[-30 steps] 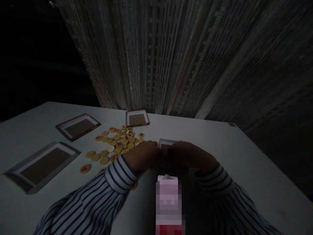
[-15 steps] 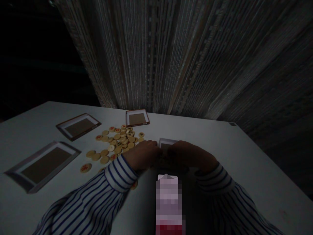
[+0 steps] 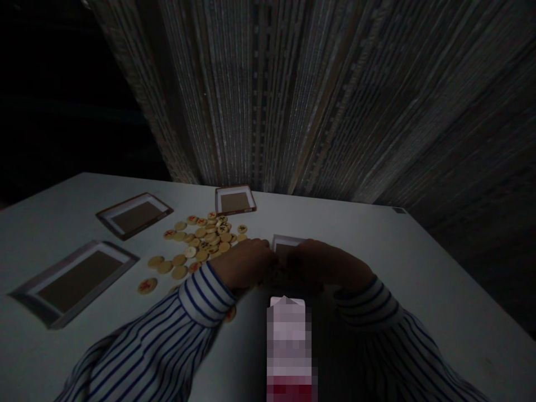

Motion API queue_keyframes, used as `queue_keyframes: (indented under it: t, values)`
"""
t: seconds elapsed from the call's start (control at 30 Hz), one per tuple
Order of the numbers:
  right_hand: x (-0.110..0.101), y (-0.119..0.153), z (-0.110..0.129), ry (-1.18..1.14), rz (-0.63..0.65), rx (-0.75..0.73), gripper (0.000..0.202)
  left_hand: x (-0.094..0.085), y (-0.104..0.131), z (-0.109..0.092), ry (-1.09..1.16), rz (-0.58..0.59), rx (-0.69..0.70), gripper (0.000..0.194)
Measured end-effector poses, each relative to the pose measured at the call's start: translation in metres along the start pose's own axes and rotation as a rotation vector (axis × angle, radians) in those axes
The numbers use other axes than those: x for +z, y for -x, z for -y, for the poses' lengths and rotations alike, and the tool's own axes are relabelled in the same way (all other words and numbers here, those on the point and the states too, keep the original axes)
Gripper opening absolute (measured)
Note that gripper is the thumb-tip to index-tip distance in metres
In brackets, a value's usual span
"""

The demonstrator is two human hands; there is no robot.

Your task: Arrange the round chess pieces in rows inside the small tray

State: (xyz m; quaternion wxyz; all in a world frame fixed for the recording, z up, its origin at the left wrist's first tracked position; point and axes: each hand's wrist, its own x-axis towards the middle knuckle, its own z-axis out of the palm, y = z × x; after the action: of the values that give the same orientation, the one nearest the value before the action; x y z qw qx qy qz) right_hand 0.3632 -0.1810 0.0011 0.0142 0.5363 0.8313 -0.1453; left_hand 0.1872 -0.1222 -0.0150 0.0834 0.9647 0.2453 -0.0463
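My left hand is curled in front of me, knuckles up, at the right edge of a loose heap of round wooden Chinese chess pieces. Close by on the right, my right hand curves inward with its fingers bent down. Both hands are over the near part of a shallow box, of which only the far rim and some of the inside show. Deep shadow lies between the hands, so whatever the fingertips hold is hidden. Some pieces show red or black characters, others plain faces.
Three more shallow boxes stand on the white table: one at the near left, one behind it and one at the back. A blurred pinkish object is below my hands. A string curtain hangs behind.
Hardly anything differs. Both hands stay in the same place with only very slight finger movement, and the pieces and boxes lie as before.
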Motion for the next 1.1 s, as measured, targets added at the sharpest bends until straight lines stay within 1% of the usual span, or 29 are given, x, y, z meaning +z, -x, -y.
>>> queue_keyframes:
  t: [0.17, 0.33, 0.43, 0.53, 0.63, 0.7, 0.9, 1.1]
  values:
    - [-0.001, -0.001, 0.002, 0.041, 0.041, 0.024, 0.027, -0.003, 0.0, -0.002, -0.027, 0.012, 0.017, 0.025]
    - [0.001, 0.001, 0.0, 0.034, -0.004, 0.004, 0.028, -0.005, 0.002, -0.003, -0.019, 0.001, 0.031, 0.026]
    - [-0.002, 0.002, -0.001, 0.061, -0.007, -0.002, 0.026, -0.008, 0.003, -0.003, 0.005, -0.012, 0.031, 0.027]
    - [-0.004, 0.002, -0.004, 0.163, -0.019, 0.049, 0.023, -0.012, 0.005, 0.001, 0.025, -0.066, 0.031, 0.026]
    - [-0.004, 0.0, -0.006, 0.251, -0.081, 0.104, 0.022, -0.017, 0.008, 0.006, 0.021, -0.143, 0.03, 0.024]
    - [-0.004, -0.001, -0.007, 0.277, -0.119, 0.098, 0.022, -0.024, 0.011, 0.008, 0.009, -0.171, 0.007, 0.024]
    - [-0.006, -0.001, -0.005, 0.321, -0.142, 0.074, 0.022, -0.045, 0.023, 0.015, -0.001, -0.279, -0.025, 0.026]
    - [-0.005, -0.001, -0.005, 0.293, -0.21, 0.062, 0.022, -0.059, 0.039, 0.022, 0.037, -0.4, -0.073, 0.026]
